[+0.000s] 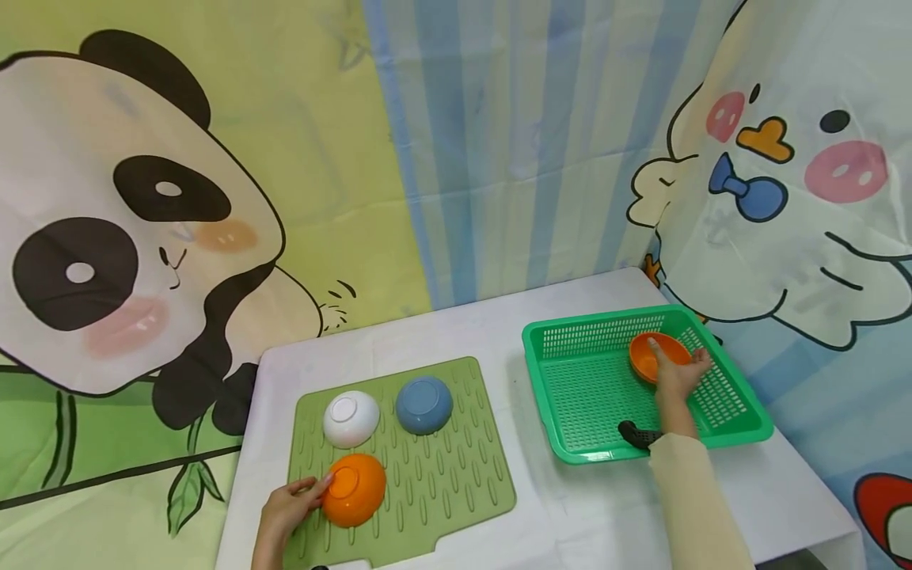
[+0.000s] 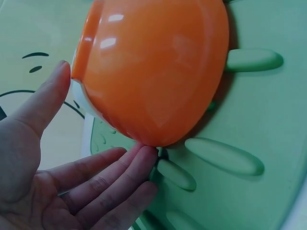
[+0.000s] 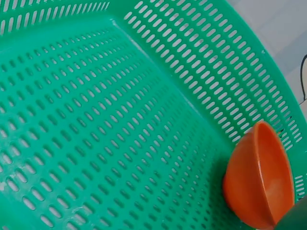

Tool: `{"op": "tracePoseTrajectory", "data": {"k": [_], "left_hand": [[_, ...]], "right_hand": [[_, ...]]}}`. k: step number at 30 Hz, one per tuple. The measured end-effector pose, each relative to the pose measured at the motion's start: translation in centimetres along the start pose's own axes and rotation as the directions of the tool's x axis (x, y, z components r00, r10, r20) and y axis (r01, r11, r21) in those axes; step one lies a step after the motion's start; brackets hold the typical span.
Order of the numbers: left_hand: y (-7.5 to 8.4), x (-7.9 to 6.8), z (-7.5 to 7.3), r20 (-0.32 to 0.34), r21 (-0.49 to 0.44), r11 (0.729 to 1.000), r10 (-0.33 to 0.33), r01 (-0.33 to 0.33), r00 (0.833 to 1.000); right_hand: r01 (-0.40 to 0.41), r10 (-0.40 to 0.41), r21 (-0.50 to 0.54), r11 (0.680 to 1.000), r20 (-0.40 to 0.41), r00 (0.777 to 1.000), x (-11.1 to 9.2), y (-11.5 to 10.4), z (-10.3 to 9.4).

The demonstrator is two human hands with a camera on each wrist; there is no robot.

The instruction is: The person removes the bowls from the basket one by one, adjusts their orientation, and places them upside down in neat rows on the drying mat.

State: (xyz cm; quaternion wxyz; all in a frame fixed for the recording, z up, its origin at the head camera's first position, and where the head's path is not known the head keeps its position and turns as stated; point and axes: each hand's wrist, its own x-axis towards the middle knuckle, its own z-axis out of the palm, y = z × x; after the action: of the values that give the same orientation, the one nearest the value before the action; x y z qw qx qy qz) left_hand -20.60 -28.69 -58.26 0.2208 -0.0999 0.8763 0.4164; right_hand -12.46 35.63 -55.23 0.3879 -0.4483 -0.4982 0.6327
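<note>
On the green drying mat [image 1: 456, 467], an orange bowl [image 1: 363, 503] lies upside down. My left hand [image 1: 288, 507] holds it at its left side, the thumb at the foot ring and fingertips [image 2: 148, 153] at the rim. A white bowl [image 1: 351, 419] and a blue bowl [image 1: 423, 405] lie upside down behind it. Inside the green basket [image 1: 541, 396], my right hand [image 1: 678, 378] grips a second orange bowl [image 1: 644, 362] by its right side, thumb over the inside. That bowl [image 3: 249, 177] tilts beside the basket wall in the right wrist view, where the hand cannot be made out.
A white-covered table [image 1: 492, 340] carries the mat at left and the basket at right. A black strap-like object [image 1: 637, 434] shows at the right wrist, over the basket's front rim. Printed curtains [image 1: 484, 158] hang behind the table.
</note>
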Motion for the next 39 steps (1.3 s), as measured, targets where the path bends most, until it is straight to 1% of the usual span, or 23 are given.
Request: {"op": "tracePoseTrajectory", "data": {"k": [2,4,8,14,18,22,27,31,34,37,39], "left_hand": [[0.0,0.0,0.0,-0.002,0.007,1.0,0.0,0.0,1.0],[0.0,0.0,0.1,0.0,0.021,1.0,0.005,-0.005,1.0],[0.0,-0.1,0.2,0.006,0.038,0.999,0.012,-0.012,1.0],[0.0,0.0,0.2,0.015,0.037,0.999,0.007,-0.007,1.0],[0.2,-0.1,0.2,0.021,0.038,0.999,0.006,-0.006,1.0],[0.2,0.1,0.3,0.026,0.037,0.999,0.002,-0.003,1.0],[0.1,0.3,0.2,0.026,0.039,0.999,0.0,-0.001,1.0],[-0.1,0.4,0.2,0.023,0.038,0.999,-0.004,0.003,1.0],[-0.1,0.3,0.2,0.02,0.04,0.999,0.001,-0.002,1.0],[-0.1,0.3,0.2,0.019,0.041,0.999,0.004,-0.005,1.0],[-0.1,0.4,0.3,0.02,0.033,0.999,-0.003,0.002,1.0]], "right_hand": [[0.012,-0.011,-0.077,0.997,0.013,1.0,-0.1,0.2,0.0],[0.032,-0.03,-0.128,0.991,0.017,0.999,-0.1,0.2,0.0],[0.07,-0.069,-0.17,0.983,0.011,0.998,-0.3,0.3,0.0],[0.098,-0.096,-0.23,0.968,0.019,0.995,-0.3,0.5,-0.2],[0.094,-0.089,-0.28,0.955,0.032,0.996,-0.2,0.6,-0.3],[0.097,-0.081,-0.361,0.928,0.058,0.995,-0.2,0.6,-0.3],[0.129,-0.088,-0.46,0.879,0.109,0.99,-0.2,0.7,-0.4],[0.179,-0.116,-0.531,0.828,0.15,0.982,-0.2,0.8,-0.6],[0.217,-0.134,-0.592,0.776,0.181,0.974,-0.1,1.0,-0.7],[0.24,-0.134,-0.662,0.71,0.208,0.969,0.2,1.3,-0.8],[0.251,-0.132,-0.692,0.677,0.221,0.966,0.3,1.4,-0.8]]}}
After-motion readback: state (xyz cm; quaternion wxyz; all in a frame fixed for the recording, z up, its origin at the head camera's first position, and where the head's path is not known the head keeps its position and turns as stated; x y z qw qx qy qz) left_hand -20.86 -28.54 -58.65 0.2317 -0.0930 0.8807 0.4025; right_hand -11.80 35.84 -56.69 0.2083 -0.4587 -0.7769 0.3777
